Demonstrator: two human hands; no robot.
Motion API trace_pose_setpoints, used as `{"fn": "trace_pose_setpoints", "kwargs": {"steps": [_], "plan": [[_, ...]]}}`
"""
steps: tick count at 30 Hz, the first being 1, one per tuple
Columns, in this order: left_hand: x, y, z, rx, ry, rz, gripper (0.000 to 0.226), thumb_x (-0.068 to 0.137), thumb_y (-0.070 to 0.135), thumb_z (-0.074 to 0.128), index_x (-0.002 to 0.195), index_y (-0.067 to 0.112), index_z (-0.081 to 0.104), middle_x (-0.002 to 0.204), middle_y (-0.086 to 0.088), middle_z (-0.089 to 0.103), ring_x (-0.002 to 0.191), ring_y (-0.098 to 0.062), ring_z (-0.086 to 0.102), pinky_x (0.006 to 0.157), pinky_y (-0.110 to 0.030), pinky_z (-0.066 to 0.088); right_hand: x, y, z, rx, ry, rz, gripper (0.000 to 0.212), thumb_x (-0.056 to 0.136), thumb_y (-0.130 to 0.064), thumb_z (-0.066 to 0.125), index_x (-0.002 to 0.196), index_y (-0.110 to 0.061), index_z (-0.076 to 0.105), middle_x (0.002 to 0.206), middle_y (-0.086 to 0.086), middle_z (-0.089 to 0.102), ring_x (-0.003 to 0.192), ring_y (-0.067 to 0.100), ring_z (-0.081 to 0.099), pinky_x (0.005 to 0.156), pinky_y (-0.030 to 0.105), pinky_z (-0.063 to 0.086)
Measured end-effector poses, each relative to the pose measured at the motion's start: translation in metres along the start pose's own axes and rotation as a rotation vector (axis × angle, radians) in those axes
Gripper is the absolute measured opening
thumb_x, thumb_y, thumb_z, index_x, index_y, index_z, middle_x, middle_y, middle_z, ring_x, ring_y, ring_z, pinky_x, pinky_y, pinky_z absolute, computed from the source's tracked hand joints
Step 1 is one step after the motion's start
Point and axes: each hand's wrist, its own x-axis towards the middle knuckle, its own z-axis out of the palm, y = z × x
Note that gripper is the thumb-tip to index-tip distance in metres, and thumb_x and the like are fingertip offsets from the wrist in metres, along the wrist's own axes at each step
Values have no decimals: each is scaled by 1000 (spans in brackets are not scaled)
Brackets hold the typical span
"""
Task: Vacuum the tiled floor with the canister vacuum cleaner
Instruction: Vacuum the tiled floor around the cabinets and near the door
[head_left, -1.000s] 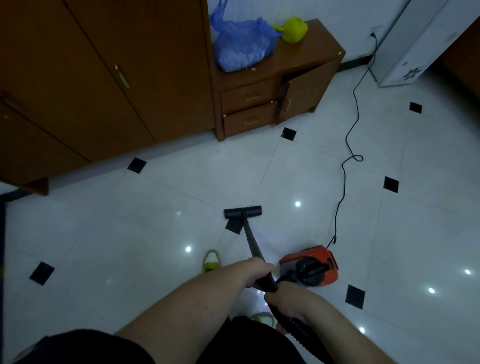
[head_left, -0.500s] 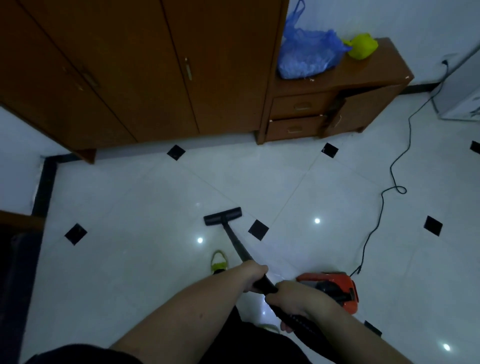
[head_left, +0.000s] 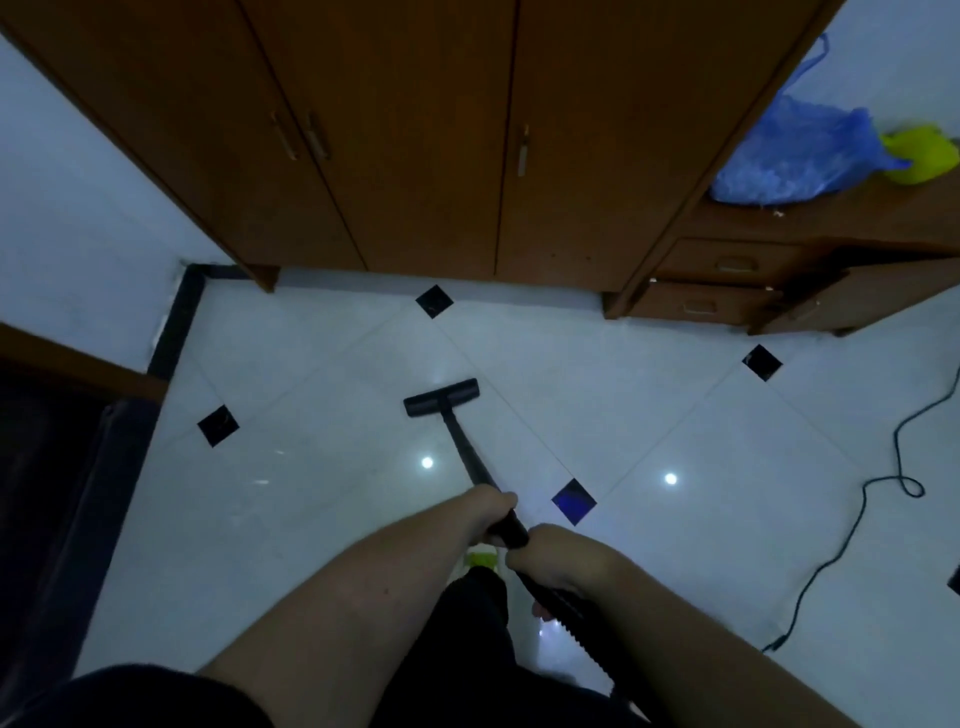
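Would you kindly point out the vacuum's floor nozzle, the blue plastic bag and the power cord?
floor nozzle (head_left: 441, 397), head view, middle of its black bar.
blue plastic bag (head_left: 795, 156), head view, its bulging body.
power cord (head_left: 852, 540), head view, stretch below the loop.

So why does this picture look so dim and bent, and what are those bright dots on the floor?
Head view: the room is dim with a bluish cast; the bright dots are lamp glare on the glossy tiled floor; the wide lens bows the wardrobe edges outward; the blue bag looks soft near the frame's corner.

White tiled floor (head_left: 322, 519) bears the vacuum head (head_left: 441, 397) and black cord (head_left: 852, 540).
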Motion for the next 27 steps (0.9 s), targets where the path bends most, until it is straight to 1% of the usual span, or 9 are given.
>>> {"fn": "trace_pose_setpoints", "kwargs": {"steps": [3,7,11,15,18,21,23,25,27], "plan": [[3,6,-23,-91,5,24,25,98,21,46,110,-1,47,92,-14,57,85,-25,61,56,-29,53,10,-24,-6,-5,-16,18,16,89,-14,45,84,-1,53,66,17,59,64,30,64,57,31,54],[1,0,-44,-186,8,32,28,101,24,44,112,-2,45,105,-15,57,93,-26,60,64,-29,55,19,-41,-2,-71,-26,-2,17,89,-17,45,92,-1,51,66,18,59,62,30,64,59,34,55],[1,-21,-49,-318,26,28,25,101,21,44,110,-2,43,92,-13,58,102,-30,61,78,-33,54,19,-40,15,-125,-12,-36,19,91,-19,46,87,-1,50,61,18,59,53,28,62,55,32,54],[-7,-48,-41,-445,46,14,20,100,17,46,108,-1,46,86,-12,57,90,-26,61,75,-33,55,6,-23,32,-94,6,-92,18,93,-19,45,79,-8,48,56,13,57,45,22,59,45,25,50],[-11,-70,-21,-487,70,14,25,97,17,48,114,-1,51,104,-17,62,95,-29,64,70,-33,56,-4,-4,44,-99,22,-97,20,95,-21,44,79,-10,48,59,11,57,46,20,60,43,22,47],[-16,-88,8,-536,116,14,30,94,19,51,115,-3,53,104,-18,62,99,-33,63,77,-37,54,-9,18,52,-214,32,-90,22,95,-25,44,77,-14,49,68,10,59,56,22,61,54,27,53],[-29,-96,26,-559,123,13,26,94,19,52,110,-2,52,94,-15,60,91,-30,62,70,-35,54,-16,33,54,-270,24,-93,20,94,-24,44,78,-14,51,70,11,61,63,26,64,67,35,55],[-45,-101,40,-546,118,12,21,95,18,50,106,0,49,88,-13,57,80,-25,60,58,-31,51,-25,48,54,-262,11,-95,20,93,-22,44,80,-8,53,67,14,62,67,33,67,68,37,56],[-55,-109,51,-525,117,7,25,95,20,50,110,-1,50,94,-13,59,80,-24,60,55,-30,49,-35,61,56,-232,4,-99,21,92,-20,45,82,-4,52,66,17,61,68,37,67,64,38,56]]}}
